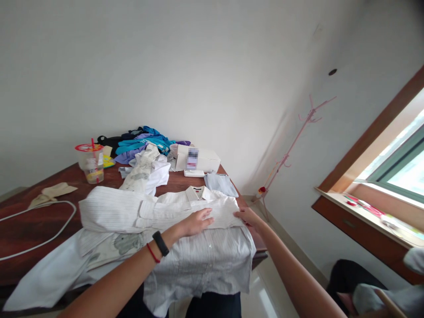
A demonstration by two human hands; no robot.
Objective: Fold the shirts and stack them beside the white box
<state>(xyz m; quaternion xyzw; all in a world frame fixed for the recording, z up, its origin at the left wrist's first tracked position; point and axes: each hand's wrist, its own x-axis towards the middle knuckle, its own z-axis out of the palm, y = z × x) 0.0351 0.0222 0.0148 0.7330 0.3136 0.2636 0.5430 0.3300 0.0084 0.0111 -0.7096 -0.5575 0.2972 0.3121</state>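
A white striped shirt (215, 251) lies across the table's front edge, its collar pointing away from me and its lower part hanging toward my lap. One sleeve is folded across the shirt's chest. My left hand (197, 221) rests on that sleeve, palm down with the fingers apart. At the shirt's right side, my right hand (247, 216) has its fingers closed on the fabric edge. Under the shirt's left part are a white garment with a grey print (119, 244) and a plain white cloth (49, 274).
On the dark wooden table (36, 229) are a plastic cup with a straw (92, 163), a white cable (71, 216), a beige cloth (54, 191), heaped clothes (142, 143), a white box (208, 161) and a folded grey cloth (221, 183). A pink coat rack (291, 148) stands right.
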